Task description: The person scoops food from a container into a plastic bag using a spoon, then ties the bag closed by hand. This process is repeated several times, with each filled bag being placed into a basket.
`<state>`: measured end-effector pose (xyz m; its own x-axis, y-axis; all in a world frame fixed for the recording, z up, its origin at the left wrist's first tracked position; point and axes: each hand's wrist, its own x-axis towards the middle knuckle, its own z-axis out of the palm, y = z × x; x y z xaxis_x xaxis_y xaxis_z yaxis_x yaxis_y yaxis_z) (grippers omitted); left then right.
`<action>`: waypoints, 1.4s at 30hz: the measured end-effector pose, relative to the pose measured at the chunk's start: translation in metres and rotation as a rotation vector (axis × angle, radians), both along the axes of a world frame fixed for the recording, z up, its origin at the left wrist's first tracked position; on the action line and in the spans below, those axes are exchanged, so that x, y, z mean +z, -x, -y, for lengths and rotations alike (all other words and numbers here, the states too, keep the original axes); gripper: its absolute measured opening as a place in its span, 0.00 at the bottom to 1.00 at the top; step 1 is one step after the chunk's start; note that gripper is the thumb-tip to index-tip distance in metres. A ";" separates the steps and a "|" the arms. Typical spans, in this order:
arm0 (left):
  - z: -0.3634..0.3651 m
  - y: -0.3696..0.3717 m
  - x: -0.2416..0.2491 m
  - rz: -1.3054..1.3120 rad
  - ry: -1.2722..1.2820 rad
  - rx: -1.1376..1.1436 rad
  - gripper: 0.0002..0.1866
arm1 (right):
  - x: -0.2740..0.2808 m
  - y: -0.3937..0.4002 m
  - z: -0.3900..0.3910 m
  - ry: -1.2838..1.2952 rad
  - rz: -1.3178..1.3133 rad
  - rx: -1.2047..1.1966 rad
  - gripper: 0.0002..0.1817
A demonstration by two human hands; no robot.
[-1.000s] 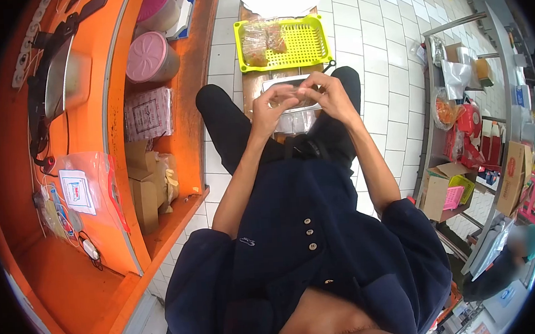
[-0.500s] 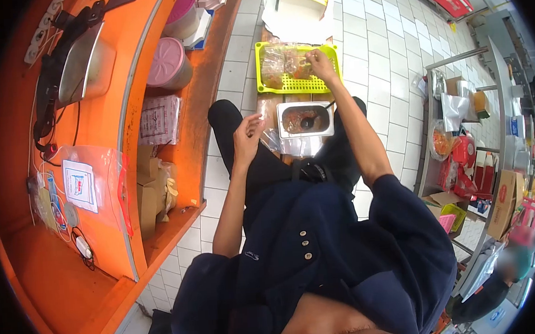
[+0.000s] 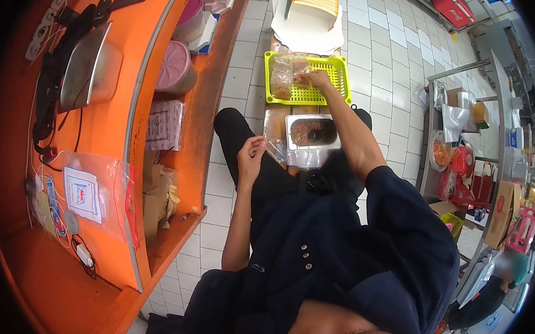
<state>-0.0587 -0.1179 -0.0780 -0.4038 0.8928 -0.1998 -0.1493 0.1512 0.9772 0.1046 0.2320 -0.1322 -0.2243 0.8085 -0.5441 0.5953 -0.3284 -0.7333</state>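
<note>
Your right hand [image 3: 319, 78] is pinching a filled bag [image 3: 301, 73] in the yellow basket [image 3: 335, 71]. Your left hand [image 3: 251, 156] is hovering loosely curled and empty by the metal pan [image 3: 312, 132]. Your forearm is crossing that pan and risking knocking it.

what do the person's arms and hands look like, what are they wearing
Both forearms are bare below loose dark navy sleeves that end near the elbows, part of a buttoned navy top. The left hand and right hand wear no gloves; no watch or rings are visible.

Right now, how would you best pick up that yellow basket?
Grip the yellow basket by its near rim, coming from above on the right half. That half looks bare; bags fill the left, and the right hand rests inside.
</note>
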 end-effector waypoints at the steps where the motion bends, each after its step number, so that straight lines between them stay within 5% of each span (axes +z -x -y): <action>1: -0.002 0.002 0.002 -0.004 -0.003 0.000 0.11 | -0.036 -0.001 -0.012 -0.036 -0.021 -0.020 0.19; 2: -0.003 0.002 0.004 0.003 0.006 0.003 0.11 | -0.068 -0.004 -0.023 -0.069 -0.040 -0.042 0.13; 7: -0.001 0.006 0.006 0.032 0.027 0.010 0.11 | -0.017 -0.017 0.010 -0.021 -0.302 -0.151 0.12; 10: 0.001 0.004 0.004 0.026 0.049 0.012 0.11 | 0.000 -0.042 0.020 -0.163 -0.027 -0.184 0.11; 12: 0.000 0.006 0.006 0.010 0.048 0.001 0.12 | -0.001 -0.061 0.016 -0.615 0.183 -0.329 0.11; 16: -0.002 0.005 0.006 0.019 0.050 0.002 0.12 | 0.019 -0.068 0.014 -0.576 0.172 -0.267 0.10; 19: -0.002 0.004 0.006 0.011 0.054 0.004 0.12 | 0.028 -0.051 0.014 -0.241 -0.159 -0.041 0.08; 22: -0.002 0.004 0.004 -0.011 0.050 -0.001 0.12 | 0.017 -0.018 0.021 -0.046 -0.271 -0.097 0.11; 26: -0.001 0.007 0.000 -0.038 0.021 0.010 0.11 | 0.003 0.000 0.026 -0.118 -0.196 -0.104 0.18; 28: 0.001 0.006 -0.003 -0.037 0.022 0.010 0.10 | 0.010 -0.010 0.032 -0.645 0.109 -0.051 0.24; 30: 0.004 0.007 -0.004 -0.103 0.032 -0.016 0.11 | 0.055 -0.031 0.055 -0.770 -0.049 -0.091 0.22; 34: 0.002 -0.003 0.006 -0.177 0.039 -0.100 0.11 | 0.144 -0.086 0.140 -0.471 -0.285 0.010 0.20; 41: -0.018 -0.086 0.013 -0.257 0.084 -0.702 0.10 | 0.133 -0.168 0.256 -0.195 -0.280 -0.122 0.09; 42: -0.021 -0.102 -0.001 -0.520 -0.088 -0.773 0.10 | 0.128 -0.174 0.264 -0.189 -0.182 -0.121 0.09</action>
